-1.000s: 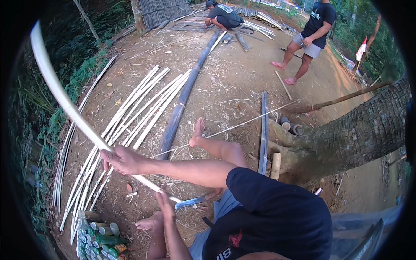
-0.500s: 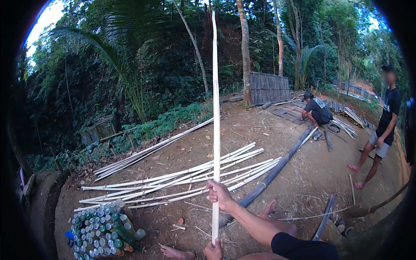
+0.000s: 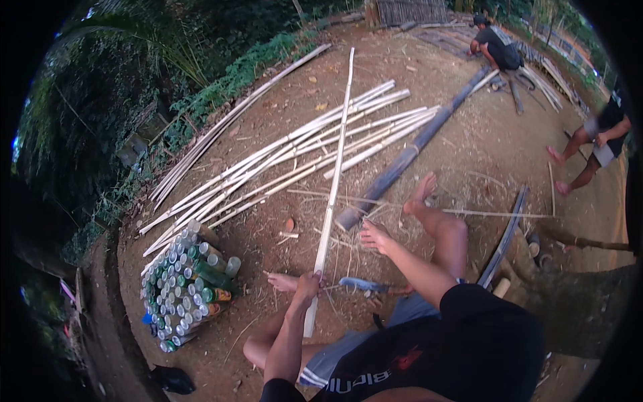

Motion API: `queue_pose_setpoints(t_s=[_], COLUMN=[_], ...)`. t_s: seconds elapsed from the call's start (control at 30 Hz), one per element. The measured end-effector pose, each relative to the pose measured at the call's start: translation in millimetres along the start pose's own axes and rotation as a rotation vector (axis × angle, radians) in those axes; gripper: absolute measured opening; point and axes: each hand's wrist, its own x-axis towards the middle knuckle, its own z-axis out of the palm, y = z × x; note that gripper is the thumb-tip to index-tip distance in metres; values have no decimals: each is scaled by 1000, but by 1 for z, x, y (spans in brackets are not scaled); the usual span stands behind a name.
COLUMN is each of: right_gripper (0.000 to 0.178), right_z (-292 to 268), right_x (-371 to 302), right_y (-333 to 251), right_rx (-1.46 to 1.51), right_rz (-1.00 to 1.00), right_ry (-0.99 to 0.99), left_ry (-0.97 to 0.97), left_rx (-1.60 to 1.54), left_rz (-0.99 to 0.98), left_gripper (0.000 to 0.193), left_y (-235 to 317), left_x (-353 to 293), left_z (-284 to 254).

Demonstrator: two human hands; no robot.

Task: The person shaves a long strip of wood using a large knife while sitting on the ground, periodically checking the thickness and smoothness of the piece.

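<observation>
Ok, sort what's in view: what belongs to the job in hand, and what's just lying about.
Likely in the job:
- pale strip, gripped by the left hand
- similar strips on the ground
- blue-bladed tool, within reach

Seemingly just lying about:
- heaped bottles
- brown leaf

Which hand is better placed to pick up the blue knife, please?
Probably the right hand: it is open and empty, while the left hand holds the pale strip; the knife's handle points rightward.

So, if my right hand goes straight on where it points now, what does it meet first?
Probably the pale bamboo strip in your left hand. The dark bamboo pole overlaps that line sooner, but seems lower; depth is unclear.
</observation>
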Motion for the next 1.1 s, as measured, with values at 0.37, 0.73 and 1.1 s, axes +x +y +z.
queue_pose_setpoints(t_s=[0.37,0.73,1.1], right_gripper=[42,60,41], right_z=[-62,-51,-88], right_x=[0,-13,-4], right_y=[217,241,238], right_rx=[-1121,-1383,-1451], right_rz=[218,219,183], right_ry=[28,157,-83], left_ry=[153,191,52], left_rx=[-35,-93,-244], left_rz=[-167,-321,-518], left_gripper=[33,28,41], left_y=[-8,-6,2], left_x=[-71,-79,-107], left_z=[13,24,15])
